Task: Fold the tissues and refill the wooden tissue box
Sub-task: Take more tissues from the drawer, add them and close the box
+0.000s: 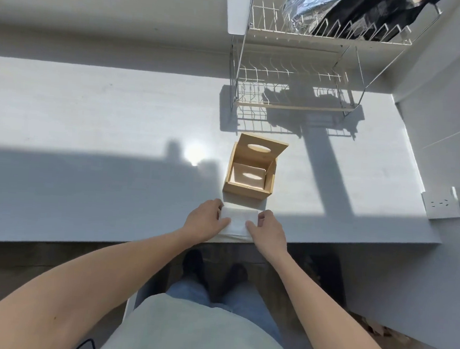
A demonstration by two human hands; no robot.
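A folded stack of white tissues lies at the front edge of the white counter. My left hand grips its left side and my right hand grips its right side, thumbs on top. Just behind the stack stands the wooden tissue box, its hinged lid with an oval slot tipped up and back. Inside the box lies a flat pale layer, lit by an oval patch of sun.
A two-tier white wire dish rack stands at the back right, holding a foil-wrapped item and something black on top. A white socket block sits on the right wall. My legs and feet show below the counter edge.
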